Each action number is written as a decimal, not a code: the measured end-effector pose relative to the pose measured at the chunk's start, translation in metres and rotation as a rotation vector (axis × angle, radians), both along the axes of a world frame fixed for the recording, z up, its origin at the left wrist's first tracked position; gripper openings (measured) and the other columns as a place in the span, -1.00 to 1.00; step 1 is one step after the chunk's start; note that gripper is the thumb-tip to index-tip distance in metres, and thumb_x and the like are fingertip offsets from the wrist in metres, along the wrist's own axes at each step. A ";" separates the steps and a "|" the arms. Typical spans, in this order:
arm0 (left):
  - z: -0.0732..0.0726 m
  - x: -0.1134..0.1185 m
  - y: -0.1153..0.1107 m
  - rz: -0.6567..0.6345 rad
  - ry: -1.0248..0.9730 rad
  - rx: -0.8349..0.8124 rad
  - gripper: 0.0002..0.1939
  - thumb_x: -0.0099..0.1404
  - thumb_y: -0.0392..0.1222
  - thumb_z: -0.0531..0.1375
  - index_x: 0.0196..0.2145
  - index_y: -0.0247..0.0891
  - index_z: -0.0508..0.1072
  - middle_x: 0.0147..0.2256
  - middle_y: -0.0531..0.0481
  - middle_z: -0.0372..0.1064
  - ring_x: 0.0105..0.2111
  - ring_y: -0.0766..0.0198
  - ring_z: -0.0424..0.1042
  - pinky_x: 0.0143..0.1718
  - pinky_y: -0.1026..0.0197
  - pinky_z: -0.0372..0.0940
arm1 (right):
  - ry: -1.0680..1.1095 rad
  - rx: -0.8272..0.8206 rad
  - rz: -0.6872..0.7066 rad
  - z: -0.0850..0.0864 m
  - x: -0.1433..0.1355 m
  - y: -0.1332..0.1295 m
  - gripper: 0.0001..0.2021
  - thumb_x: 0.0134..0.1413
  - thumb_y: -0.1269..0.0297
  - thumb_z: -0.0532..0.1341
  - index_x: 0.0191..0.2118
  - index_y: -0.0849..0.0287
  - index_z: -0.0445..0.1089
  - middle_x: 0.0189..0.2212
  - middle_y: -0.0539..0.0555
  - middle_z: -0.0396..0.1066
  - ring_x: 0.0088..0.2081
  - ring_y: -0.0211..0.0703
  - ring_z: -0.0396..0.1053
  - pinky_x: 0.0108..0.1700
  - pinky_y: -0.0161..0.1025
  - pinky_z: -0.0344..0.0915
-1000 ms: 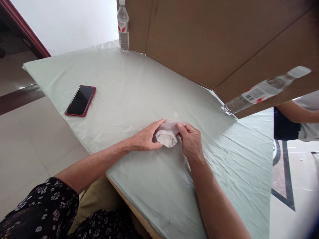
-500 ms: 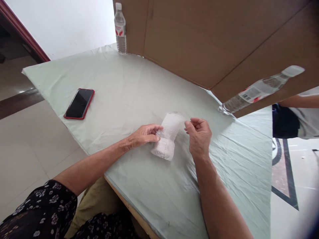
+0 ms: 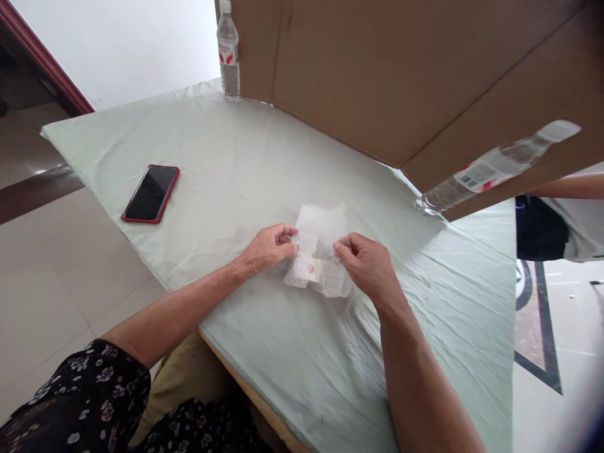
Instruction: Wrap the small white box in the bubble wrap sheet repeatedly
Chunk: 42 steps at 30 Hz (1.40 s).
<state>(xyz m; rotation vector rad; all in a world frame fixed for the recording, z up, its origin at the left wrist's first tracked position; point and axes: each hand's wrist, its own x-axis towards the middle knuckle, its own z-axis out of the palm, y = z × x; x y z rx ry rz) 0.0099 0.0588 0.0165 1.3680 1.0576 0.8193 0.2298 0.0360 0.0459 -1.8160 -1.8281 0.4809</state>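
Observation:
A sheet of bubble wrap (image 3: 309,223) lies partly unfolded on the pale green cloth in front of me. Between its parted flaps shows a small whitish object (image 3: 311,270) with a reddish mark; most of it is covered, so its kind is unclear. My left hand (image 3: 271,246) pinches the left edge of the wrap between thumb and fingers. On the other side, my right hand (image 3: 365,261) has its thumb and fingertips closed on the right flap.
A phone (image 3: 151,194) in a red case lies to the left. Cardboard panels (image 3: 344,75) stand along the back, with one water bottle (image 3: 229,60) at their left end and another (image 3: 491,170) at the right. Beyond the right panel, part of another person (image 3: 566,220) shows.
The rolled bubble wrap has opened out sideways, exposing part of the whitish object. My right hand has moved left and down and taken hold of the right flap.

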 end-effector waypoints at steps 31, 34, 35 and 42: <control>0.004 -0.018 0.001 0.252 0.388 1.089 -0.73 0.20 -0.29 0.12 -0.12 -0.28 0.42 -0.11 -0.19 0.47 -0.02 0.05 0.41 0.05 -0.03 0.32 | 0.176 0.281 -0.063 0.009 0.003 -0.001 -0.72 0.17 0.11 0.16 -0.10 0.11 0.45 -0.15 0.12 0.53 -0.19 -0.08 0.45 -0.16 -0.12 0.38; 0.004 -0.011 -0.008 -0.037 0.415 1.193 -0.66 0.33 -0.19 0.10 0.04 -0.28 0.40 0.08 -0.22 0.44 0.23 -0.02 0.28 0.20 -0.07 0.20 | 0.161 0.152 0.082 0.009 -0.002 -0.002 -0.66 0.26 0.03 0.08 -0.08 0.11 0.46 -0.10 0.14 0.54 -0.09 -0.02 0.47 0.00 -0.04 0.35; 0.003 -0.010 -0.009 -0.118 0.463 1.185 -0.64 0.37 -0.16 0.08 0.08 -0.27 0.39 0.12 -0.21 0.42 0.29 -0.03 0.20 0.25 -0.09 0.13 | 0.153 0.101 0.111 0.007 -0.002 -0.002 -0.63 0.29 0.00 0.05 -0.06 0.11 0.46 -0.08 0.14 0.55 -0.06 0.00 0.46 0.05 -0.01 0.33; 0.008 -0.014 -0.006 -0.072 0.620 0.785 -0.48 0.50 0.03 -0.08 0.27 -0.29 0.23 0.14 -0.22 0.40 0.04 0.08 0.43 0.18 -0.05 0.12 | 0.113 -0.014 0.097 0.004 0.004 -0.001 -0.54 0.26 -0.10 0.06 -0.02 0.13 0.47 -0.14 0.15 0.56 -0.09 0.05 0.47 -0.03 -0.04 0.34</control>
